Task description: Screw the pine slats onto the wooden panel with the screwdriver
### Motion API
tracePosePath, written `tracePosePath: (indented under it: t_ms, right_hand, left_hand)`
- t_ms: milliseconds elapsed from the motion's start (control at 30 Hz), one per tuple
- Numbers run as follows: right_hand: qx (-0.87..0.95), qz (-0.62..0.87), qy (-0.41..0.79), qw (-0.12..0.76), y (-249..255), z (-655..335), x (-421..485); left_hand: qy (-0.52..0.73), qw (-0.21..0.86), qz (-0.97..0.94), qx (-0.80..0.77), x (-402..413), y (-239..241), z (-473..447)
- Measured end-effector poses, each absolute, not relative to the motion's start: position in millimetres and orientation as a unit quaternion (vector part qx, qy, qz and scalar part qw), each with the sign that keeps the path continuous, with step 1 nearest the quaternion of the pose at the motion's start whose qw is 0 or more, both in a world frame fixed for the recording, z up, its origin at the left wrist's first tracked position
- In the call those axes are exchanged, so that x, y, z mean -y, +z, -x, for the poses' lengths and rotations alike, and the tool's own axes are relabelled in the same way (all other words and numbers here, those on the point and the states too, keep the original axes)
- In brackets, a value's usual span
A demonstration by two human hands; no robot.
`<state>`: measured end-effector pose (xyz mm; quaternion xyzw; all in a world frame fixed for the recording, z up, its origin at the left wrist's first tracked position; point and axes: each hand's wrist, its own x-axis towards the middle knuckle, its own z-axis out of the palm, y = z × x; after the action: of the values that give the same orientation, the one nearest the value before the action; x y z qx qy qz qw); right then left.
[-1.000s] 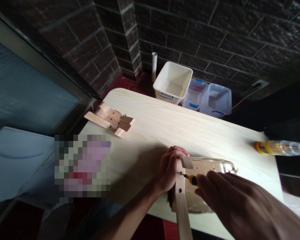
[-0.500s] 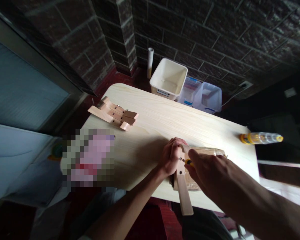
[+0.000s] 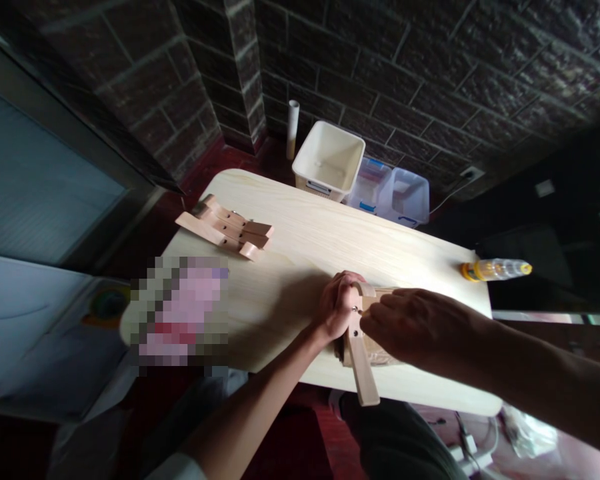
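Note:
A curved wooden slat stands against a wrapped wooden piece near the front edge of the pale wooden table. My left hand is closed around the slat's upper end, holding it steady. My right hand is closed on a small screwdriver whose metal tip meets a hole in the slat; the handle is hidden under my fingers.
A stack of similar wooden slats lies at the table's far left. A plastic bottle with yellow cap rests on its side at the right edge. A cream bin and clear storage boxes sit on the floor beyond, by a brick wall.
The view has pulled back and up, showing more of the table. My right hand has closed in over the screwdriver, hiding its yellow handle. The left hand still holds the slat.

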<state>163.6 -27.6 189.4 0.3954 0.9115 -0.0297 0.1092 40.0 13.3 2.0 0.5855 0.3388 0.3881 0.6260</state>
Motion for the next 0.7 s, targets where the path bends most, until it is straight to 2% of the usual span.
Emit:
tracePosePath:
  t_ms: [100,167,300,500,700]
  right_hand:
    - [-0.861,-0.476,-0.164,0.069,185,-175,26]
    - [-0.854,-0.472,-0.213,0.049,180,-182,26]
    - [-0.822,-0.521,-0.226,0.046,176,-183,27]
    - [-0.733,-0.629,-0.215,0.147,189,-157,22]
    - [-0.691,-0.686,-0.194,0.124,188,-146,25]
  left_hand:
    - [0.391,0.625,-0.582,-0.343,-13,2,-40]
    - [0.392,0.622,-0.582,-0.347,-12,2,-40]
    - [0.390,0.620,-0.584,-0.348,-12,1,-40]
    - [0.389,0.621,-0.586,-0.347,-12,-3,-40]
    - [0.383,0.624,-0.586,-0.346,-12,-4,-40]
